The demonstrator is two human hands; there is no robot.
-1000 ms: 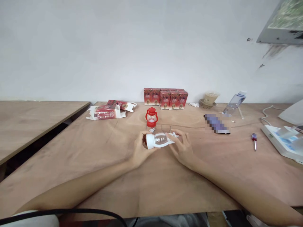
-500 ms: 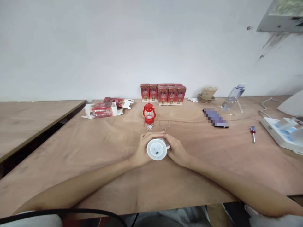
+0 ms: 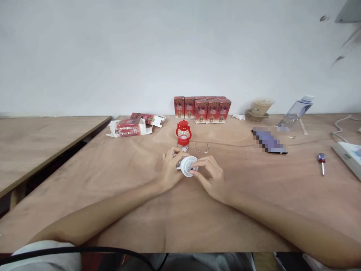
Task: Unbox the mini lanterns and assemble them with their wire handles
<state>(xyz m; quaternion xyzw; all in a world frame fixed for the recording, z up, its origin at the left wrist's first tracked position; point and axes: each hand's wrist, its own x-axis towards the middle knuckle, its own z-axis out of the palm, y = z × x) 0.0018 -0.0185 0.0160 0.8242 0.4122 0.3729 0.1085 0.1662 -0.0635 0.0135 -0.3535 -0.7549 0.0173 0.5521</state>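
Note:
A small white lantern (image 3: 186,166) is held on its side, its round base turned up towards me. My left hand (image 3: 170,167) is wrapped round its body. With thumb and fingertips drawn together, my right hand (image 3: 211,174) touches the base at a small black part, which the fingers partly cover. Beyond my hands stands a red lantern (image 3: 183,132) with a clear middle, upright on the table. In front of it lie a bent wire handle (image 3: 202,148) and a small white piece (image 3: 184,149).
Several red boxes (image 3: 213,111) stand against the wall. Opened boxes (image 3: 128,128) lie at the left. To the right are a lidded cup (image 3: 262,107), a clear bottle (image 3: 295,112), a phone (image 3: 269,141), a screwdriver (image 3: 321,162) and a white power strip (image 3: 348,154).
My right hand has shifted from the lantern's side to its base, fingertips now on it. The lantern has tilted and turned, staying in my left hand. The view has swung slightly left.

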